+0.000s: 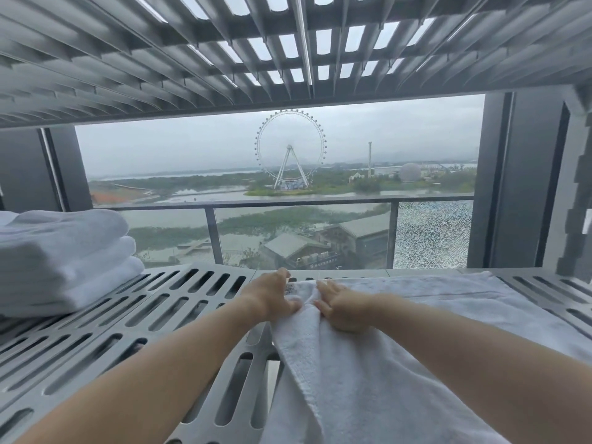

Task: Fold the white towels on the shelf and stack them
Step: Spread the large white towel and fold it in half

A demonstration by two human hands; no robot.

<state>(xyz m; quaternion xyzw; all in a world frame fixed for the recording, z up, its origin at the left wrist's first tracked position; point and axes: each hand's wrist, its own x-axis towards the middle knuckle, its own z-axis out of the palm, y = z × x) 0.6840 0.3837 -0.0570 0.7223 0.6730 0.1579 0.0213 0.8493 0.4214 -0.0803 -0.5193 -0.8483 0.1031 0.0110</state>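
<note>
Shelf: grey, slotted.
Towel: spread right of the stack.
Stack: folded towels, shelf's left end.
Left hand: fingers pinching the towel's far edge.
Right hand: fingers closed on the same edge, beside the left.

A white towel lies spread and bunched on the slotted grey shelf; folded towels sit stacked at left.

A grey slotted metal shelf fills the lower frame. A stack of folded white towels sits at left; an unfolded white towel spreads lower right.
</note>
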